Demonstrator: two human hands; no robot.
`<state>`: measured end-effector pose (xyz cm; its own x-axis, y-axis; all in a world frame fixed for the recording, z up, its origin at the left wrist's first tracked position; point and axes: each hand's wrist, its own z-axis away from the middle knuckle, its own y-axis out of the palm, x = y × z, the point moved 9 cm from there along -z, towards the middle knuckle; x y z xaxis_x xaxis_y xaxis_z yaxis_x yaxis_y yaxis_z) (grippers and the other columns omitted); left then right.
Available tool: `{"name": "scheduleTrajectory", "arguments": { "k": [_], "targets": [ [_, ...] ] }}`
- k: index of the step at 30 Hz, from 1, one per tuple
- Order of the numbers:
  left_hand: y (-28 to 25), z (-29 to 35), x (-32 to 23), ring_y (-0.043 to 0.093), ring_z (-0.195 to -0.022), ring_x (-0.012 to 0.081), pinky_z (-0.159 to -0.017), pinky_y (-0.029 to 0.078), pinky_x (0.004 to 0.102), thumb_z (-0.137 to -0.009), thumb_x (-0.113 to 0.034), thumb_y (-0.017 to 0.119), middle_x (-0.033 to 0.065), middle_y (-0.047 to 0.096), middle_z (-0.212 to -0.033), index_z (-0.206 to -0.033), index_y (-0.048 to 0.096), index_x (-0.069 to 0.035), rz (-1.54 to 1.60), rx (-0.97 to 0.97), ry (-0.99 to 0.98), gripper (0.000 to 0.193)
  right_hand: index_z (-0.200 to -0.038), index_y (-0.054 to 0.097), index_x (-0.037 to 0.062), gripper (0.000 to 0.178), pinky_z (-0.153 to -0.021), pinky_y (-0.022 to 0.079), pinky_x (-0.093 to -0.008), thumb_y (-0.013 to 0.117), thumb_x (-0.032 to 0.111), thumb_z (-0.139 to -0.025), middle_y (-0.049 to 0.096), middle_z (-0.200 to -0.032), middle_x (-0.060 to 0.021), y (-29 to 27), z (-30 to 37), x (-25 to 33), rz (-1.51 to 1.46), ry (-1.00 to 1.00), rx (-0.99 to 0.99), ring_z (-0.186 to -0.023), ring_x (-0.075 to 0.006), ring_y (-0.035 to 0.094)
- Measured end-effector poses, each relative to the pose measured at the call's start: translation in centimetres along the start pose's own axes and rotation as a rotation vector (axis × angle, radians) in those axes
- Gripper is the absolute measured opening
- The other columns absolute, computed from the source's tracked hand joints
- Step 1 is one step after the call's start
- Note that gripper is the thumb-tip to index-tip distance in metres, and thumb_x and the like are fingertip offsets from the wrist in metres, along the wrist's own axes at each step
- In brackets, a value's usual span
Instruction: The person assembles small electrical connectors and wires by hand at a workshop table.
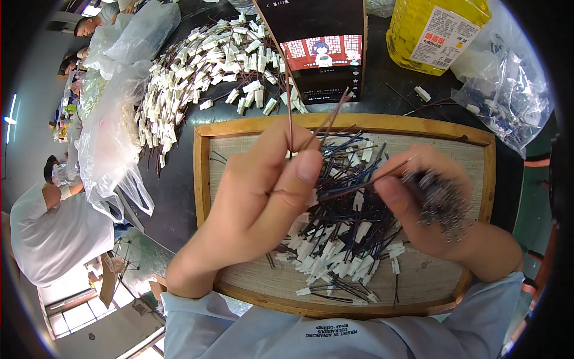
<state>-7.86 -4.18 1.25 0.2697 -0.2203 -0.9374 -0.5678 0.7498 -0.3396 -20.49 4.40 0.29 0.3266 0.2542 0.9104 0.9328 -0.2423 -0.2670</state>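
Note:
Above a wood-framed tray (pixel 239 128), my left hand (pixel 251 194) is closed, thumb against forefinger, on a few thin brown wires (pixel 289 110) that stick up past the fingertips. To its right, my right hand (pixel 427 221) is closed round a bundle of dark wires (pixel 441 203) with shiny metal ends, smeared by motion. One wire reaches from the right thumb and forefinger toward the left hand. Below both hands, dark wires with white plastic connectors (pixel 329 254) lie heaped in the tray. Part of that heap is hidden behind my left hand.
A large heap of white connectors on wires (pixel 197 72) covers the table's far left, beside clear plastic bags (pixel 113 131). Beyond the tray stands a phone (pixel 323 78) with a lit screen. A yellow jug (pixel 412 36) and another plastic bag (pixel 508 90) are far right. People sit at left.

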Motion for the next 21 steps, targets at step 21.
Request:
{"name": "scheduleTrajectory", "arguments": {
  "k": [21],
  "targets": [
    [1.2, -0.5, 1.5, 0.03, -0.047, -0.0018, -0.042, 0.023, 0.0144, -0.099, -0.025, 0.037, -0.0036, 0.047, -0.071, -0.114, 0.045, -0.001, 0.553, 0.09, -0.051, 0.03, -0.087, 0.059, -0.001, 0.011, -0.052, 0.042, -0.0258, 0.063, 0.008, -0.082, 0.055, -0.066, -0.0068, 0.5, -0.4, 0.3, -0.056, 0.068, 0.024, -0.053, -0.0136, 0.053]
  ]
}}
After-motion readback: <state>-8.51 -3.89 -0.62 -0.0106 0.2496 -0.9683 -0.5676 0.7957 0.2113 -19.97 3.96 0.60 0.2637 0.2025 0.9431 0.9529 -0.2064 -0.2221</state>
